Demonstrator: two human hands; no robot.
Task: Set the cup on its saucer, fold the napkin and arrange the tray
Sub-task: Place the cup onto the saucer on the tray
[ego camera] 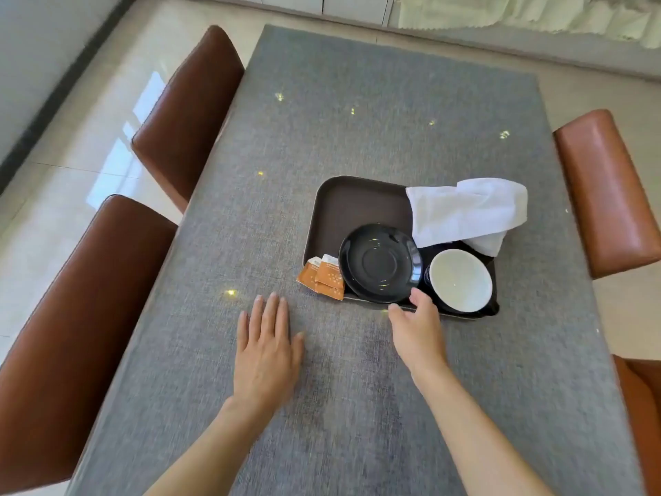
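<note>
A dark brown tray (pixel 352 204) lies on the grey table. On it a black saucer (pixel 379 263) rests tilted on the near rim. To its right stands a cup (pixel 459 281), black outside and white inside. A crumpled white napkin (pixel 465 213) drapes over the tray's far right corner. Two orange sachets (pixel 323 277) lie across the tray's near left edge. My right hand (pixel 416 331) is open, thumb and fingers just short of the saucer's near edge and holding nothing. My left hand (pixel 266 352) lies flat and open on the table, left of the tray.
The grey table (pixel 357 119) stretches away ahead. Two brown chairs (pixel 186 112) stand along its left side, and two orange-brown chairs (pixel 608 195) along its right. Glossy floor tiles show to the left.
</note>
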